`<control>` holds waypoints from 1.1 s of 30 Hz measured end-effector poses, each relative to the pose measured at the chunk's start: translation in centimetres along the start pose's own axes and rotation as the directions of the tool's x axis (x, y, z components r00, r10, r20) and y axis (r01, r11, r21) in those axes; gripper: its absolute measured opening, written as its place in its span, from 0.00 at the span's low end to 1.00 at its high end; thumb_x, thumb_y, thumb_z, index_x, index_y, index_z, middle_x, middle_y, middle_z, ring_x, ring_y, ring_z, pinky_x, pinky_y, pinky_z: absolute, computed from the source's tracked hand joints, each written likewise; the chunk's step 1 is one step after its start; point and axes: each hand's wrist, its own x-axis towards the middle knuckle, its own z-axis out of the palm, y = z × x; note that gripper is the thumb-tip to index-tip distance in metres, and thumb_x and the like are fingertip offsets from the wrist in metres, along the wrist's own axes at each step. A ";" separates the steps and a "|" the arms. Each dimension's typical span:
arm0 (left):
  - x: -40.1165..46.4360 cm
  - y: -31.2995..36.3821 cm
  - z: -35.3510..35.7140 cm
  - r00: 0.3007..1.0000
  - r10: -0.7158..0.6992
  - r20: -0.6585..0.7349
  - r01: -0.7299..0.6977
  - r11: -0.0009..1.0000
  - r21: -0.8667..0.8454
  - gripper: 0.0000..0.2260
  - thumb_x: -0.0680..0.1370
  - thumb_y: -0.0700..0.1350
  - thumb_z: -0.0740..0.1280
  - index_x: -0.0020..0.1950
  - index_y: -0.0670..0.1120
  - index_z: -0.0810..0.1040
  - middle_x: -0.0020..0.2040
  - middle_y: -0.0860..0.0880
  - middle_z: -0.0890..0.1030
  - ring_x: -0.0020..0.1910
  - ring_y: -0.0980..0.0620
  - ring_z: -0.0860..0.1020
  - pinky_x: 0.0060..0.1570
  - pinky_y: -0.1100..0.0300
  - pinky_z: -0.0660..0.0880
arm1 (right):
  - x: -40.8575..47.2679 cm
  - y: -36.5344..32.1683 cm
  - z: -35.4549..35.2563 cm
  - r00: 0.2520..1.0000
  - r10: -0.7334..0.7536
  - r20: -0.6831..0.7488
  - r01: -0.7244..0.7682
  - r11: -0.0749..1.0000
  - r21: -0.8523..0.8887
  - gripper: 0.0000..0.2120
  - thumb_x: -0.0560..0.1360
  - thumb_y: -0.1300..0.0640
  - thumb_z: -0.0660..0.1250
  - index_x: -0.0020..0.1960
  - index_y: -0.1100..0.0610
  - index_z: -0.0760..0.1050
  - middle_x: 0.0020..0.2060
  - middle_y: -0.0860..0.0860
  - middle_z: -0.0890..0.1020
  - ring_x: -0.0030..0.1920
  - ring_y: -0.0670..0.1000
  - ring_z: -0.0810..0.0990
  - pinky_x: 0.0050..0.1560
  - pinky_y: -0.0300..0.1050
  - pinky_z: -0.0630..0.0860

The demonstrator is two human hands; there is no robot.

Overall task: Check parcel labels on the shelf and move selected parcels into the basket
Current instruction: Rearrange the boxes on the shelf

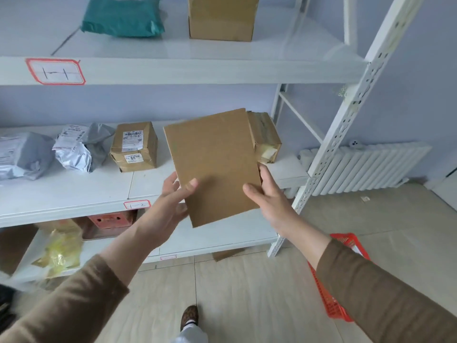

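Note:
I hold a flat brown cardboard parcel [215,164] up in front of the middle shelf [74,194], its plain face toward me. My left hand [173,201] grips its lower left edge, thumb on the front. My right hand [267,194] grips its lower right edge, thumb also on the front. No label shows on the visible face. The red plastic basket [331,293] stands on the floor at the right, mostly hidden behind my right sleeve.
The middle shelf holds grey poly bags [71,147], a small labelled carton [134,147] and a taped box [265,137] behind the held parcel. A green bag [123,18] and a carton [222,18] sit on the top shelf. A radiator [366,167] lines the right wall.

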 end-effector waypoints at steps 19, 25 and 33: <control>-1.2 0.0 0.9 0.661 0.502 0.558 -0.512 -0.241 0.824 0.51 0.63 0.48 0.84 0.80 0.42 0.60 0.77 0.39 0.67 0.80 0.37 0.60 0.78 0.39 0.63 | -3.6 3.6 -6.4 0.823 0.325 0.465 -0.565 0.551 0.614 0.44 0.73 0.20 0.52 0.76 0.50 0.72 0.73 0.59 0.75 0.75 0.65 0.71 0.72 0.74 0.63; -1.1 1.3 1.8 0.624 0.467 0.627 -0.606 -0.217 0.765 0.53 0.67 0.44 0.82 0.84 0.46 0.53 0.83 0.42 0.58 0.84 0.43 0.53 0.79 0.40 0.61 | -4.1 3.6 -7.5 0.826 0.365 0.428 -0.563 0.555 0.613 0.27 0.73 0.39 0.66 0.66 0.53 0.78 0.62 0.58 0.81 0.65 0.62 0.78 0.70 0.73 0.63; -1.7 -1.2 5.1 0.904 0.423 -0.065 -0.370 0.849 0.377 0.43 0.79 0.29 0.59 0.84 0.60 0.45 0.81 0.65 0.50 0.81 0.66 0.49 0.82 0.58 0.49 | -4.8 5.0 -5.6 0.893 0.304 0.333 -0.441 0.438 0.783 0.37 0.76 0.37 0.61 0.80 0.53 0.65 0.79 0.59 0.67 0.78 0.64 0.64 0.65 0.64 0.69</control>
